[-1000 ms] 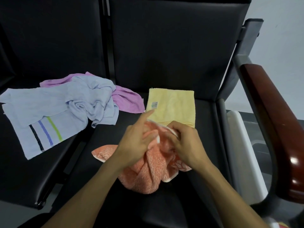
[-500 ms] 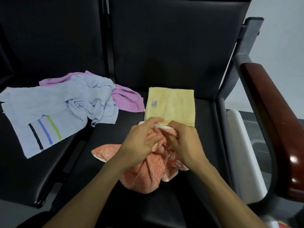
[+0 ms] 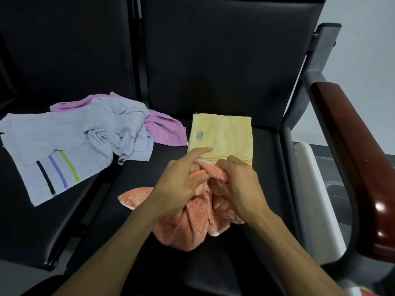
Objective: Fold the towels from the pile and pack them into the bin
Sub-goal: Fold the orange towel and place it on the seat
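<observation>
Both hands are bunching the crumpled orange terry towel (image 3: 188, 223) on the black chair seat (image 3: 136, 184): right hand (image 3: 239, 182) gripping it, left hand (image 3: 181, 184) pinching it, forefinger extended.

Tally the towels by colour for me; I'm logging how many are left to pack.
Orange towel: 1, bunched, gripped by left hand and right hand
Yellow towel: 1, folded
Blue towel: 1
Purple towel: 1
Total: 4

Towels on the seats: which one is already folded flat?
The yellow towel, a neat rectangle beyond the hands. The orange, light blue and purple towels are all crumpled.
</observation>
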`<state>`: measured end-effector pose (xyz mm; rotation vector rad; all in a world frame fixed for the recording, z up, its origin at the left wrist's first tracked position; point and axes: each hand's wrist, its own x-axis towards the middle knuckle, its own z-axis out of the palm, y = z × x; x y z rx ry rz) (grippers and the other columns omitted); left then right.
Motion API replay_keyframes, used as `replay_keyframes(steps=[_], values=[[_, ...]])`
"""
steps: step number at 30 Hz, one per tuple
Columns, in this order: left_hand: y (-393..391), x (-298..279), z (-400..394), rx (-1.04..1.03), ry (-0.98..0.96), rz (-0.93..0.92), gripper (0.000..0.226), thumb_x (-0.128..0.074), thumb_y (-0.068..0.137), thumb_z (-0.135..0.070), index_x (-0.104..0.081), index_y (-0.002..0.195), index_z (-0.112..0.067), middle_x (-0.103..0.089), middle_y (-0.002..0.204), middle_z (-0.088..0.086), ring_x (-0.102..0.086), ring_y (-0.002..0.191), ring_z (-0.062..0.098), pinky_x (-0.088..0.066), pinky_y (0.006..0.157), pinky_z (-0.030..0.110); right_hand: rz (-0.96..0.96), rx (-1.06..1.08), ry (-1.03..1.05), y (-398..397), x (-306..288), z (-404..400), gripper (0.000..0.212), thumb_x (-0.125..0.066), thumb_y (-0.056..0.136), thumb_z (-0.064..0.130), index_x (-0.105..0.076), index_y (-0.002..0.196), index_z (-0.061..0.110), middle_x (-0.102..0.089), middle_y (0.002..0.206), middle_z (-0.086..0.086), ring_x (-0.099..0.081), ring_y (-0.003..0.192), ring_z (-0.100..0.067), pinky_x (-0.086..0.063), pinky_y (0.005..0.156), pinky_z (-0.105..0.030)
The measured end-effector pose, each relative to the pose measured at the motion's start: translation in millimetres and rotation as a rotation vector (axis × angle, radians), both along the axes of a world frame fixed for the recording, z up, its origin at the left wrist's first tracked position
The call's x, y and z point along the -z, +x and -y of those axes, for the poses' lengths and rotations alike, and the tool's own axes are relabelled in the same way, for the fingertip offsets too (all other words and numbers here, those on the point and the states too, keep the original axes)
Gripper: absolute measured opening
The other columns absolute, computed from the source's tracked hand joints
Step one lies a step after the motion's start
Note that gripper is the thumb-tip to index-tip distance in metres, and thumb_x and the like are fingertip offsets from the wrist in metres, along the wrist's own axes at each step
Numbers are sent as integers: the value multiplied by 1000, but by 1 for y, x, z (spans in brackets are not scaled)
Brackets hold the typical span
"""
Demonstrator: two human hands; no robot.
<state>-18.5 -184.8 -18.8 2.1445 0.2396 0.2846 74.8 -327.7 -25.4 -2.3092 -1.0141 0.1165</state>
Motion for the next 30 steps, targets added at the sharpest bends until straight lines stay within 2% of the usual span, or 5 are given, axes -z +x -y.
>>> replay_keyframes(steps=[4,9,13,21,30], values=[[4,9,-8,-190,140,-8,13,-71,91,-13,-71,86,-25,-70,77,-16,-67,77,-3,-50,72,20,52,-6,-43,2,1,0,17,-74,84,39,-67,83,23,-60,75,9,-55,76,-17,-42,73,-37],[2,11,-21,-426,240,-91,4,-68,94,-16,-71,94,-18,-62,81,-11,-61,89,14,-41,76,26,-86,-3,-91,13,1,7,49,-68,72,72,-59,68,24,-58,64,10,-53,72,-10,-40,73,-34],[1,9,-22,-473,282,-48,5,-66,95,-12,-68,94,-17,-58,78,-13,-59,83,13,-36,73,23,-422,-202,-29,6,-4,5,34,-67,90,51,-65,71,22,-62,66,10,-53,61,-6,-43,60,-31],[2,8,-13,-400,206,-14,23,-67,93,-6,-59,88,-27,-58,70,-22,-55,68,-14,-38,63,13,122,90,23,6,-2,1,39,-68,75,13,-36,57,27,-44,67,9,-42,69,-16,-31,65,-32],[0,11,-26,-501,214,-75,14,-67,94,-11,-61,91,-23,-65,86,-5,-60,87,14,-43,75,30,61,-1,-171,16,7,10,53,-44,79,84,-51,81,32,-57,65,11,-50,71,-7,-35,85,-36]])
